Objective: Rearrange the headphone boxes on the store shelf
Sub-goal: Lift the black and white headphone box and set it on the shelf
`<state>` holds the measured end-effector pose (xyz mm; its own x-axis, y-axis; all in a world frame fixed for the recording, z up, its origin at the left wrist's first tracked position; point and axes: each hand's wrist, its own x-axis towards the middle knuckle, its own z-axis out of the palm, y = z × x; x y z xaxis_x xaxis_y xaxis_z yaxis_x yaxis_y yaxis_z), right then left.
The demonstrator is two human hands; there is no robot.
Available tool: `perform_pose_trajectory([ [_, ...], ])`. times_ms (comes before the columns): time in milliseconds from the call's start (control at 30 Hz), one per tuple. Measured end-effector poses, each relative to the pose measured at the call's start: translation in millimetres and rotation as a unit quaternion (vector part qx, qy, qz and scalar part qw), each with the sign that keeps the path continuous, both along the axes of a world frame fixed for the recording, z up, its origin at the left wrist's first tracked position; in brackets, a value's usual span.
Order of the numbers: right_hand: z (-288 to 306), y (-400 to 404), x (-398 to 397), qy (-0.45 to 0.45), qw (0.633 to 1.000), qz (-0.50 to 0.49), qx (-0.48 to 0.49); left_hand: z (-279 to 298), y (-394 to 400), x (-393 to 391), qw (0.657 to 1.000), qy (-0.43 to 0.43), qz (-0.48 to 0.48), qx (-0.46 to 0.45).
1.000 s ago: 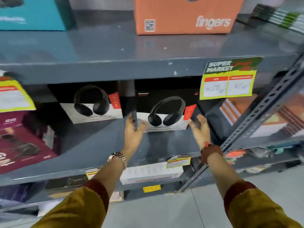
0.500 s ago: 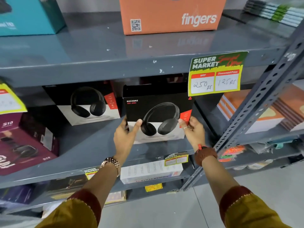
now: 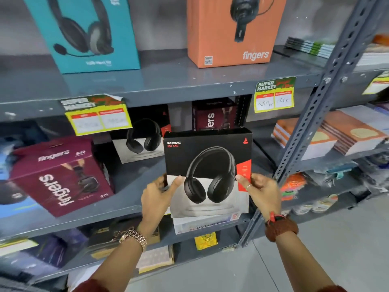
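A black and white Rockerz headphone box (image 3: 207, 171) is held upright in front of the middle shelf (image 3: 126, 211). My left hand (image 3: 156, 199) grips its lower left edge, my right hand (image 3: 262, 192) its lower right edge. A second identical box (image 3: 141, 142) stands at the back of the middle shelf, left of the held one. A maroon fingers box (image 3: 61, 175) lies tilted on the same shelf at the left, and another maroon box (image 3: 212, 115) stands behind the held box. On the upper shelf stand a teal headset box (image 3: 84, 32) and an orange fingers box (image 3: 233, 30).
A slotted grey upright post (image 3: 317, 110) rises just right of my right hand. Stacked notebooks (image 3: 328, 135) fill the shelf beyond it. Yellow price tags (image 3: 273, 95) hang from the upper shelf edge. Lower shelves hold small boxes and a white carton (image 3: 204, 225). Grey floor lies below right.
Both hands closed on the right-hand Rockerz box and pulled it off the middle shelf toward me. The view tilted up, showing more of the upper shelf.
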<state>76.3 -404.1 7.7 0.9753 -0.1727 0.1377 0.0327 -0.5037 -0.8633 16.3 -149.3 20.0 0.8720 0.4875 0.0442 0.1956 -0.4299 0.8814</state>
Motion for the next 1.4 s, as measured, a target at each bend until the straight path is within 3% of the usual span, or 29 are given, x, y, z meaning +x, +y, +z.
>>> perform_pose_trajectory([
  [200, 14, 60, -21, 0.006, 0.999, 0.039, 0.038, 1, 55, -28, 0.999, 0.018, -0.034, 0.017],
  [567, -2, 175, 39, 0.060, 0.984, 0.145, 0.079, 12, 133, -6, 0.991, 0.042, -0.041, -0.122],
  [1033, -27, 211, 72, 0.094, 0.983, 0.143, 0.062, -43, 165, 29, 0.982, 0.015, -0.025, -0.186],
  [1167, -35, 210, 58, 0.122, 0.980, 0.140, 0.068, -52, 155, 6, 0.973, -0.061, 0.032, -0.220],
  [1300, -55, 220, 22, 0.174, 0.979, 0.084, 0.066, -71, 160, -40, 0.962, -0.109, 0.149, -0.200],
  [1400, -59, 239, -6, 0.175, 0.977, 0.078, 0.094, -74, 186, -62, 0.936, -0.127, 0.255, -0.208],
])
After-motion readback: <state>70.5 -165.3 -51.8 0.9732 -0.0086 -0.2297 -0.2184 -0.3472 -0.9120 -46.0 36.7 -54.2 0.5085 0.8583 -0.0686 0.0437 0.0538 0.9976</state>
